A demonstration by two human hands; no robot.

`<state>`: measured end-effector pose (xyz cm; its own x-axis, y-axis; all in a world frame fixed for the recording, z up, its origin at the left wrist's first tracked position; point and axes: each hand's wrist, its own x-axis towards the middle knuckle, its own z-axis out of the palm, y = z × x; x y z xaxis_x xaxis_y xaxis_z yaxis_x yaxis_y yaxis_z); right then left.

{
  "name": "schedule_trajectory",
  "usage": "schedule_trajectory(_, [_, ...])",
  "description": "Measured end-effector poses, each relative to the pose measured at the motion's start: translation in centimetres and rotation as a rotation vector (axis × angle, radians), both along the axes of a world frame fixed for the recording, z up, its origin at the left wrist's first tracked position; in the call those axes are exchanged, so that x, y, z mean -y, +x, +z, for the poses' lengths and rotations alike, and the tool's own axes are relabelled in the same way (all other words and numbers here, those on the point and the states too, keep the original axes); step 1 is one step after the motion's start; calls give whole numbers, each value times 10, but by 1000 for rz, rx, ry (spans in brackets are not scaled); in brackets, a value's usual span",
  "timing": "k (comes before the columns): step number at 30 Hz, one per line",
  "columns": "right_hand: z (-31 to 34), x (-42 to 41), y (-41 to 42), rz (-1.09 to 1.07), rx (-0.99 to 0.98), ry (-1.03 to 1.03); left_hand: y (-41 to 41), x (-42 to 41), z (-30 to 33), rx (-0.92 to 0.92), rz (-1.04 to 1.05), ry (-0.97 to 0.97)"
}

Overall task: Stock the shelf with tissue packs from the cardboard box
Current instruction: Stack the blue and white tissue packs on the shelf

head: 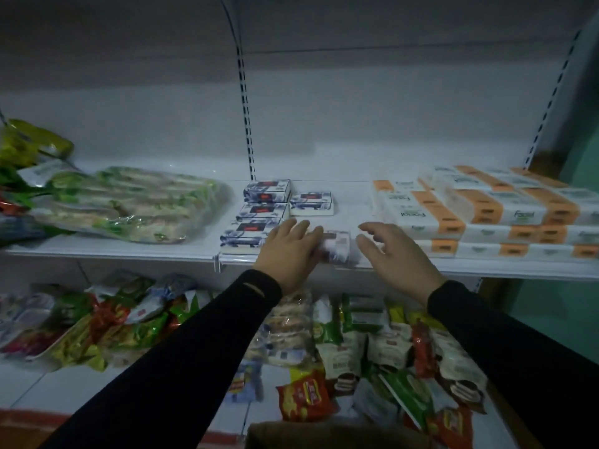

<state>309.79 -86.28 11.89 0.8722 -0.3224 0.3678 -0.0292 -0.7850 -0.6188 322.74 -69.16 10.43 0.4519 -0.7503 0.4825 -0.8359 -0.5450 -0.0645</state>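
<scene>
Now left hand (289,251) grips a tissue pack (337,246); right hand (393,254) open, orange-banded packs (479,209) beside.

Dim, bluish light over a white back panel (146,124), two slotted uprights (246,118) running up it. Teal wall (583,150) on the far right, white tiled floor (64,387) near left.
</scene>
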Motion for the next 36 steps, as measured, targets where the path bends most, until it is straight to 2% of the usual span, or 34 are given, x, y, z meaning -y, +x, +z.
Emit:
schedule_trajectory(3, [-11, 3, 25, 57, -147, -217, 12, 14, -7, -18, 42, 134])
schedule_trajectory(8, [-17, 8, 53, 67, -282, -241, 30, 29, -1, -55, 114, 279])
schedule_trajectory(12, [-23, 14, 63, 43, -414, -306, 58, 43, 8, -167, 133, 368])
schedule_trajectory(16, [-32, 19, 75, -1, -463, -469, 84, 57, 10, -256, 170, 336])
schedule_trajectory(20, [-41, 21, 79, -15, -415, -513, 94, 63, 12, -283, 190, 313])
schedule_trajectory(32, [-41, 18, 79, -31, -406, -508, 108, 76, 16, -289, 213, 322])
schedule_trajectory(36, [-38, 18, 78, -23, -439, -502, 95, 66, 28, -317, 160, 230])
